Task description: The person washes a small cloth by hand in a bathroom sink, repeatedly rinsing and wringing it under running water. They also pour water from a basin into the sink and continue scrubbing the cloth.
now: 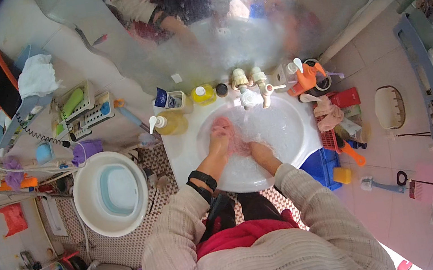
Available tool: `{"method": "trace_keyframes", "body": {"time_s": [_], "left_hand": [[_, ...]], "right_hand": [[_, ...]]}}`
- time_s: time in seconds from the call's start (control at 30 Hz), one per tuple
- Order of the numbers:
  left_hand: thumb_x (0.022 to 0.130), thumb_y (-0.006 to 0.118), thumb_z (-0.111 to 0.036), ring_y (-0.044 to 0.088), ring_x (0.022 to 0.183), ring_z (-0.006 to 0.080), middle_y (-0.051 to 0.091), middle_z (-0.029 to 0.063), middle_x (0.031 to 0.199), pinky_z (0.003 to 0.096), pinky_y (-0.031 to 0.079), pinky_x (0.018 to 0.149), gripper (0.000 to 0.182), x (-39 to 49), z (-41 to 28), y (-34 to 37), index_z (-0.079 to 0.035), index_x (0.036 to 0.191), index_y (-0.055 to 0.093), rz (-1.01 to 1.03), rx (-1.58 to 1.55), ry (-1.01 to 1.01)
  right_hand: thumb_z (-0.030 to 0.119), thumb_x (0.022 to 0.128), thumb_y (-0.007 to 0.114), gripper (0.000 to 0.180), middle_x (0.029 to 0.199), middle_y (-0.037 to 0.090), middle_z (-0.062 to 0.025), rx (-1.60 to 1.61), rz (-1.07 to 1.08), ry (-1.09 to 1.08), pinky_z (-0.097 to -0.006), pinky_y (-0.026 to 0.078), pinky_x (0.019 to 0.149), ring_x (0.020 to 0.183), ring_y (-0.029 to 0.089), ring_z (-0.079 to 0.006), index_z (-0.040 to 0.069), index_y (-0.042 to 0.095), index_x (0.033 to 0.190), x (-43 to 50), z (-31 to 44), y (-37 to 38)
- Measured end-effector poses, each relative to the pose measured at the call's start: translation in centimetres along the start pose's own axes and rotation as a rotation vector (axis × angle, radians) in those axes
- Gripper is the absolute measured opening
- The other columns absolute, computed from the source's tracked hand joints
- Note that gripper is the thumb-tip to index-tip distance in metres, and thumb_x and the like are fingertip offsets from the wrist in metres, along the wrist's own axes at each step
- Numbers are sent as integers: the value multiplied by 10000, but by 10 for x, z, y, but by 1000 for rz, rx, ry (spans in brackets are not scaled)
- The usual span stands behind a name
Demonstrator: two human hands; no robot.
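Note:
A wet pink cloth point(235, 137) lies partly under water in the white washbasin point(180, 151). My left hand point(220, 136) grips the upper left part of the cloth. Beside its lower right edge, my right hand point(261, 151) is down in the bubbly water point(275, 125), its fingers hidden by water and foam. Above the basin's back edge, a chrome-and-white faucet point(251, 97) points at the bowl, where the surface is churned. A second tap with a small lever point(267, 89) stands just right of it.
A pump bottle of yellowish liquid point(171, 124), a yellow bottle point(204, 95) and an orange pump bottle point(302, 80) line the basin. Left stands a large white tub point(81, 200). A red basket point(327, 133) and blue crate point(318, 167) are right, below a wall mirror point(202, 51).

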State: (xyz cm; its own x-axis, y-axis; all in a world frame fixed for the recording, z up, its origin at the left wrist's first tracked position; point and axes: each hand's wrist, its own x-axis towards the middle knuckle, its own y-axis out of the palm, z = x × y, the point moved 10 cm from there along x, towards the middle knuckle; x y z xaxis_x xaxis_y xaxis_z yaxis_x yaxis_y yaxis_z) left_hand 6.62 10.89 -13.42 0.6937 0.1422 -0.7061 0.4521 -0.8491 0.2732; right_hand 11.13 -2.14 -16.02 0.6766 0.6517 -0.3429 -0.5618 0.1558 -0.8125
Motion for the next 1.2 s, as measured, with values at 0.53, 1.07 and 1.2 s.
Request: {"method": "trace_keyframes", "body": {"time_s": [0.53,1.07,1.2], "left_hand": [[797,579,-116,538,833,232,533,61,826,389,441,733,65,-57,-71,44,-102,857,558,-1,434,294],[727,608,8,577,945,337,686,108,915,385,414,843,323,-167,-172,71,-12,1048,571,-136,1030,956],[674,644,26,590,929,342,685,127,899,380,434,837,341,-176,-179,72,16,1007,571,-17,990,936]], "right_hand": [[224,807,687,474,1002,596,-206,-57,-611,-67,-447,497,744,866,619,-361,3,476,1169,-55,52,-294],[207,747,725,428,1002,600,-187,-448,-359,-338,-441,513,772,992,590,-347,-10,547,1071,-3,153,-275],[159,771,624,311,921,635,-171,-515,-400,-321,-449,528,723,921,629,-342,2,570,1034,12,158,-254]]}}
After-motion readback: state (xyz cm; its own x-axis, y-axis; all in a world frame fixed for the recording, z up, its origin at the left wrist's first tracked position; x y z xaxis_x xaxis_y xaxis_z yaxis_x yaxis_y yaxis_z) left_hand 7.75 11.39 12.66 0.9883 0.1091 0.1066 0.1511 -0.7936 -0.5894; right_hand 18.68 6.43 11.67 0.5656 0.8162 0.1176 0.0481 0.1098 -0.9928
